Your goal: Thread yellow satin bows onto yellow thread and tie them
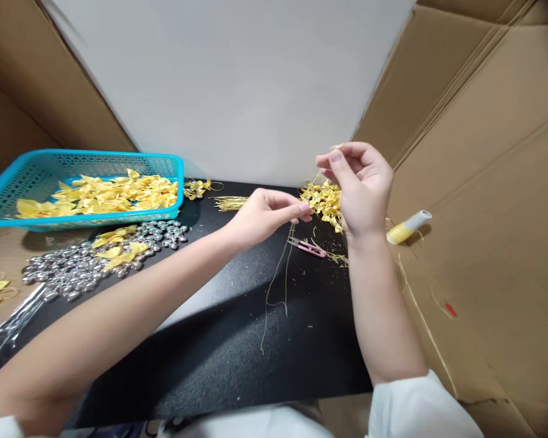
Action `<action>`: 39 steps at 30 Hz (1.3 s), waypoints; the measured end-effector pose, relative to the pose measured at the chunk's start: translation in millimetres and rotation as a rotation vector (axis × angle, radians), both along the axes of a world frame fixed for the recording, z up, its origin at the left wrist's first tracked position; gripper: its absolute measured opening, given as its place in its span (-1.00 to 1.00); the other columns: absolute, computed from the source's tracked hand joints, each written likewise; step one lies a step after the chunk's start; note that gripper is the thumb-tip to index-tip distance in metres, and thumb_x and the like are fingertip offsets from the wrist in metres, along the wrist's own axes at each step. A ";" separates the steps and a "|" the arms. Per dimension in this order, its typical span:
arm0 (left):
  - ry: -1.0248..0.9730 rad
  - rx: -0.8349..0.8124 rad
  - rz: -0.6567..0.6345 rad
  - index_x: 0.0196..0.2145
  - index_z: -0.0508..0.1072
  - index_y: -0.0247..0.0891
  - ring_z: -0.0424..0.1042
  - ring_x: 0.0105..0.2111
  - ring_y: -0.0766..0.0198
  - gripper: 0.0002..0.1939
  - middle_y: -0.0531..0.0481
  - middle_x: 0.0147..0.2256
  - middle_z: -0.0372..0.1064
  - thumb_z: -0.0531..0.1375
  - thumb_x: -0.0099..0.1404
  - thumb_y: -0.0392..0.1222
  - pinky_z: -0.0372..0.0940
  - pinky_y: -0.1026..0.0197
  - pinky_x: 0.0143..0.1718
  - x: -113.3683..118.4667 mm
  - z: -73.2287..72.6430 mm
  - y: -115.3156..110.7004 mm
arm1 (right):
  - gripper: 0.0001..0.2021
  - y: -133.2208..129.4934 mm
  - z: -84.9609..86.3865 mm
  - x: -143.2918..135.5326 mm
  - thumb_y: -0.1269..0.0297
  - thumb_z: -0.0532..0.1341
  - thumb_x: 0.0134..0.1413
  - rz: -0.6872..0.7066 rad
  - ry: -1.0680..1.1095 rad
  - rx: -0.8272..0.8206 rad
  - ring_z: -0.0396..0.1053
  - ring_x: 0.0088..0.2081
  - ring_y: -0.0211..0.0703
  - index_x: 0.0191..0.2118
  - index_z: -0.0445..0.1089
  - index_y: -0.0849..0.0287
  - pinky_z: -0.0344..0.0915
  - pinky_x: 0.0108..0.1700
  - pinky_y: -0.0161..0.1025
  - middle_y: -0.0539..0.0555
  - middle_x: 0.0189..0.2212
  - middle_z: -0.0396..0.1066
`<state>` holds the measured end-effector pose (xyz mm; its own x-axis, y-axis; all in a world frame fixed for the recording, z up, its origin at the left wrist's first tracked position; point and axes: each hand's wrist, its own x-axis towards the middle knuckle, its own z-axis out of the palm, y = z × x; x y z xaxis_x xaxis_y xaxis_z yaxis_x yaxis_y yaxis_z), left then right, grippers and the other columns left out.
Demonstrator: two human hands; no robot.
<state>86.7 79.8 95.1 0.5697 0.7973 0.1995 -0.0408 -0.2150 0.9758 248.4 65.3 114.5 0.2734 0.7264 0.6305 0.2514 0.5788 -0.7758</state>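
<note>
My left hand (274, 212) is closed in a pinch above the black work surface. From its fingertips hangs a thin golden thread (286, 277), its loose ends trailing down over the surface. Higher and to the right, my right hand (358, 182) pinches thumb against forefinger, with a small pale-yellow bit of the thread showing at the tips. Below the hands lie pink-handled thread snips (308, 246). A pile of yellow ribbon bows (324, 201) sits behind my right hand, partly covered by it. Left of that pile, behind my left hand, is a bundle of cut golden cords (231, 203).
A blue plastic basket (159, 213) of yellow bows (119, 194) stands at the left. In front of it spread many silver beads (73, 267), with a few bows on top. A yellow-and-white tube (408, 227) leans near the right cardboard wall (484, 182). Thread scraps litter the surface.
</note>
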 end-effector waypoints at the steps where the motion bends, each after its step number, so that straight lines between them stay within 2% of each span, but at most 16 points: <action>1: 0.017 -0.031 -0.031 -0.42 0.62 -0.29 0.49 -0.34 0.28 -0.79 -0.06 -0.39 0.58 0.32 0.16 -0.07 0.33 0.24 -0.21 -1.5 -6.2 -1.8 | -0.78 1.1 -0.1 4.0 0.05 0.17 0.22 -0.012 -0.006 0.001 0.49 -0.05 -0.17 -0.15 0.38 0.04 0.48 -0.06 -0.25 -0.01 -0.24 0.49; 5: 0.086 -0.181 -0.144 -0.44 0.61 -0.29 0.48 -0.36 0.29 -0.80 -0.05 -0.39 0.57 0.31 0.16 -0.09 0.33 0.24 -0.21 -10.7 -40.0 -11.0 | -0.75 10.2 -4.2 25.6 0.03 0.13 0.24 -0.048 -0.019 0.004 0.48 -0.03 -0.16 -0.10 0.36 0.03 0.47 -0.07 -0.24 0.01 -0.20 0.50; 8: 0.112 -0.292 -0.166 -0.43 0.61 -0.29 0.48 -0.36 0.29 -0.81 -0.06 -0.39 0.57 0.32 0.15 -0.09 0.32 0.26 -0.23 -20.3 -64.9 -18.8 | -0.75 20.2 -9.8 42.3 0.02 0.12 0.24 -0.070 -0.044 0.020 0.47 -0.01 -0.14 -0.11 0.36 0.04 0.46 -0.08 -0.23 0.04 -0.19 0.51; 12: 0.137 -0.397 -0.144 -0.46 0.60 -0.28 0.45 -0.41 0.33 -0.82 -0.04 -0.42 0.57 0.34 0.11 -0.10 0.30 0.29 -0.27 -31.9 -81.4 -27.8 | -0.79 31.7 -16.8 55.2 0.07 0.13 0.24 -0.100 -0.008 0.017 0.51 -0.09 -0.18 -0.15 0.35 0.07 0.47 -0.12 -0.25 0.04 -0.24 0.51; 21: 0.206 -0.489 -0.128 -0.49 0.58 -0.32 0.40 -0.48 0.35 -0.74 -0.06 -0.45 0.55 0.35 0.07 -0.03 0.23 0.34 -0.41 -52.6 -84.9 -48.3 | -0.87 36.0 -19.7 54.8 0.17 0.19 0.20 -0.116 0.155 0.002 0.53 -0.20 -0.25 -0.26 0.32 0.11 0.47 -0.13 -0.27 -0.01 -0.32 0.51; 25: 0.190 -0.558 -0.151 -0.49 0.57 -0.32 0.37 -0.51 0.38 -0.74 -0.06 -0.46 0.55 0.34 0.10 -0.03 0.21 0.36 -0.44 -61.1 -86.8 -65.8 | -0.85 33.0 -19.8 48.7 0.14 0.16 0.23 -0.133 0.138 0.012 0.52 -0.16 -0.25 -0.27 0.33 0.11 0.45 -0.11 -0.26 -0.01 -0.30 0.50; 29: 0.161 -0.640 -0.175 -0.50 0.57 -0.33 0.37 -0.53 0.39 -0.71 -0.06 -0.47 0.53 0.35 0.09 -0.01 0.21 0.37 -0.45 -69.6 -88.6 -83.1 | -0.84 41.1 -20.8 43.1 0.14 0.15 0.24 -0.114 0.120 -0.024 0.52 -0.17 -0.28 -0.27 0.34 0.11 0.44 -0.14 -0.29 -0.02 -0.30 0.50; 31: 0.154 -0.674 -0.180 -0.50 0.56 -0.34 0.37 -0.53 0.39 -0.70 -0.06 -0.47 0.53 0.36 0.08 0.01 0.22 0.36 -0.45 -73.7 -88.6 -90.8 | -0.86 48.5 -18.7 38.0 0.17 0.17 0.23 -0.077 0.135 -0.094 0.52 -0.21 -0.30 -0.28 0.35 0.12 0.43 -0.15 -0.31 -0.03 -0.32 0.50; 35: 0.135 -0.728 -0.149 -0.49 0.56 -0.33 0.35 -0.55 0.43 -0.66 -0.03 -0.48 0.51 0.37 0.07 0.06 0.19 0.39 -0.50 -79.4 -87.2 -108.0 | -0.96 59.9 -9.4 16.6 0.33 0.19 0.21 -0.002 0.217 -0.333 0.52 -0.27 -0.34 -0.25 0.34 0.16 0.44 -0.15 -0.35 -0.03 -0.36 0.51; 36: 0.136 -0.747 -0.134 -0.48 0.55 -0.33 0.34 -0.57 0.43 -0.64 -0.02 -0.48 0.51 0.37 0.06 0.07 0.17 0.39 -0.53 -80.0 -87.0 -113.4 | -0.94 61.4 -7.6 9.2 0.37 0.19 0.20 0.004 0.247 -0.397 0.52 -0.28 -0.34 -0.21 0.33 0.17 0.45 -0.16 -0.35 -0.03 -0.38 0.51; 39: 0.150 -0.828 -0.054 -0.47 0.53 -0.34 0.28 -0.65 0.48 -0.61 0.00 -0.46 0.50 0.36 0.06 0.11 0.09 0.40 -0.63 -80.2 -87.3 -132.7 | -0.71 64.7 -9.0 -14.2 0.45 0.20 0.16 0.004 0.265 -0.594 0.54 -0.29 -0.31 0.00 0.24 0.18 0.46 -0.19 -0.35 -0.02 -0.40 0.53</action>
